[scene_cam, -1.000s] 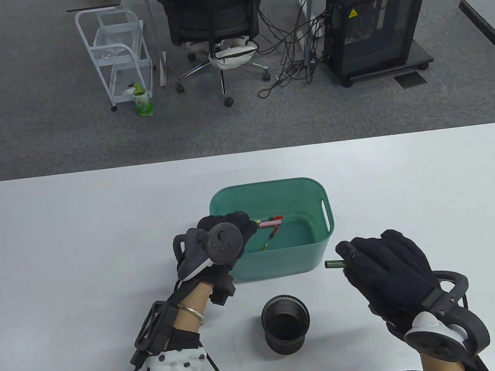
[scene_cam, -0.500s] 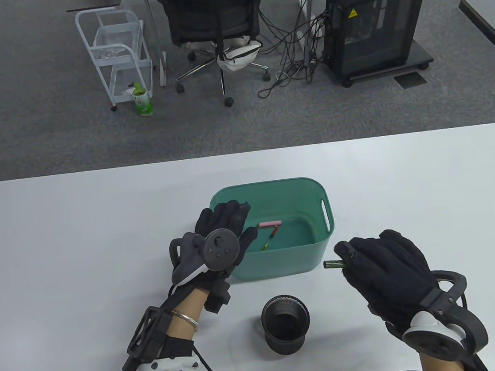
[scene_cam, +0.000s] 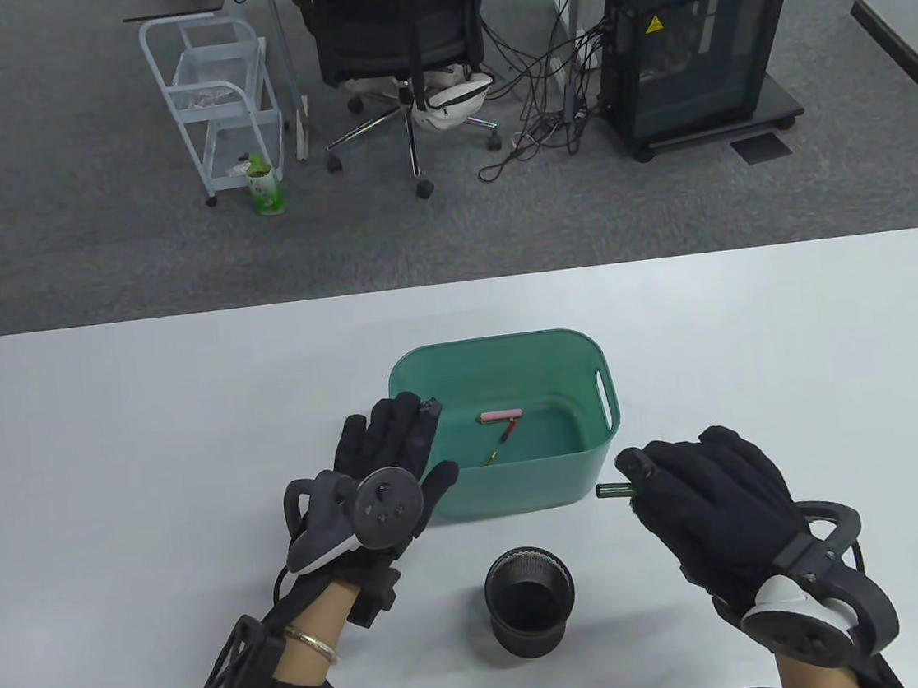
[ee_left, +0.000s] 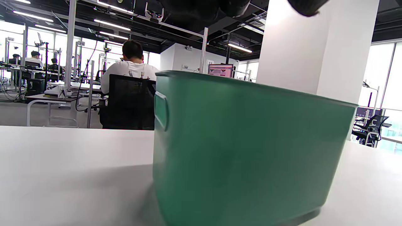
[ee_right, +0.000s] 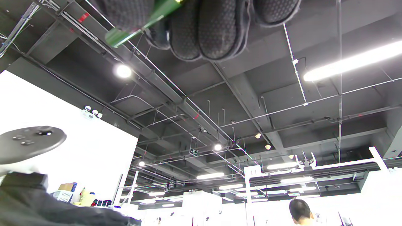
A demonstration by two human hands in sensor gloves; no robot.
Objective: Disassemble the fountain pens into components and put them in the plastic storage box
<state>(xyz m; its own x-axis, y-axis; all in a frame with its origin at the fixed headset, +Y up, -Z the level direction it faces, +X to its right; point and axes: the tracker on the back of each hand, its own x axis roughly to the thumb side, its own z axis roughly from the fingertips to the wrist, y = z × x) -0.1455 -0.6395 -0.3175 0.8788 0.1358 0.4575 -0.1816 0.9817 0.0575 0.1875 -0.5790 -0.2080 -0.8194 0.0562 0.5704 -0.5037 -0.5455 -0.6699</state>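
Note:
A green plastic storage box (scene_cam: 517,486) stands mid-table; in the left wrist view its green wall (ee_left: 245,150) fills the frame. Inside lie a pink pen part (scene_cam: 501,416) and a thin red-and-gold part (scene_cam: 502,443). My left hand (scene_cam: 397,450) hovers at the box's near-left corner with fingers spread, holding nothing. To the right of the box my right hand (scene_cam: 648,476) has its fingers curled round a dark green pen part (scene_cam: 613,491) whose end pokes out to the left; the right wrist view shows that green pen part (ee_right: 138,23) between the fingers (ee_right: 204,28).
A black mesh pen cup (scene_cam: 530,601) stands on the white table (scene_cam: 107,450) in front of the box, between both wrists. Cables trail from the gloves at the near edge. Beyond the table are an office chair (scene_cam: 392,45), a white cart (scene_cam: 220,98) and a computer tower (scene_cam: 694,44).
My left hand let a pink pen part fall into the box, spread its fingers and drew back toward the near left. The right hand with the green part shifted only slightly.

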